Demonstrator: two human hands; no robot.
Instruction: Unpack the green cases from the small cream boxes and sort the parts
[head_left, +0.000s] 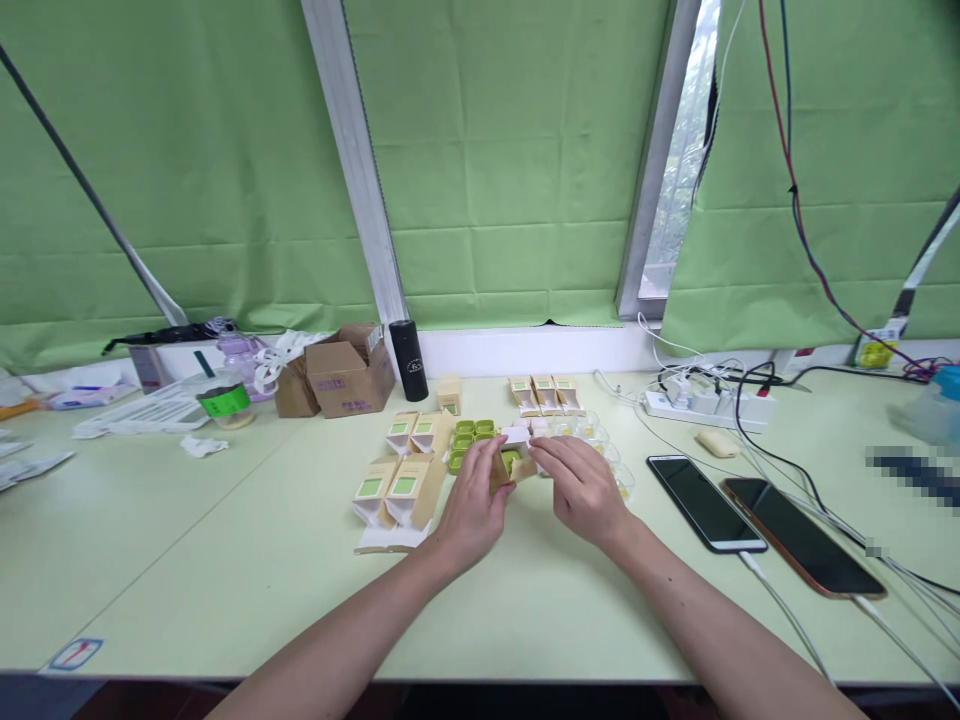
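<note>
My left hand point(472, 508) is closed around a small kraft cardboard box point(523, 468) with raised flaps, held over the table. Inside the box, part of a green item point(511, 459) shows. The fingers of my right hand point(589, 492) pinch at the box's right-hand flap. Just behind my left hand sit several green square pieces point(464, 430). Clear plastic cups point(594, 432) stand behind my right hand, partly hidden by it. Open kraft boxes with green labels point(405, 488) lie in rows to the left. More such boxes point(546, 394) stand farther back.
Two phones point(706, 503) lie on the right with charging cables, near a white power strip point(709, 408). A black cylinder point(408, 362) and a brown carton point(351, 372) stand at the back left. Beside them is a drink cup with a green band point(226, 402).
</note>
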